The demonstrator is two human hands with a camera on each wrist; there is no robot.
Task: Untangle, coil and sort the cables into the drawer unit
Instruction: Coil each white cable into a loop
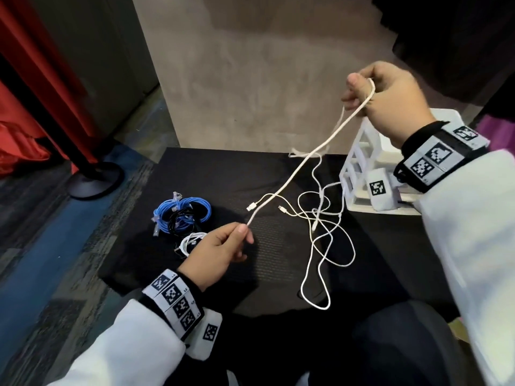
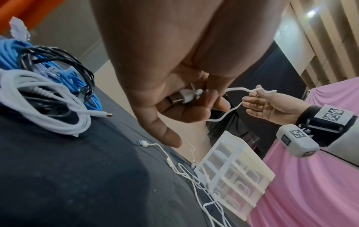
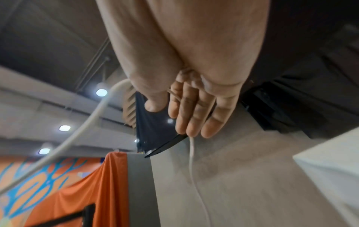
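Nearest the person, a loose tangle of thin white cables [image 1: 320,240] sprawled over the black table [image 1: 195,274], its loops running from the near edge toward the middle. Just left of that, the left hand [image 1: 220,252] hovered low over the table with its fingers curled around the USB plug end [image 2: 184,96] of a thicker white cable [image 1: 301,165] (the left wrist view showed the plug tucked in the palm). Beyond the left hand, at the left of the table, lay a small white coil [image 1: 192,240] and, farther still, a bundle of blue cables [image 1: 181,210] mixed with black ones. From the left hand the thick cable rose taut and slantwise, up and to the right, to the right hand [image 1: 390,101], which was raised well above the table and held the cable draped over its index finger, with the thumb pressed against it. Below that hand, at the far right of the table, stood the white drawer unit [image 1: 359,165], tilted, with thin cables reaching its base.
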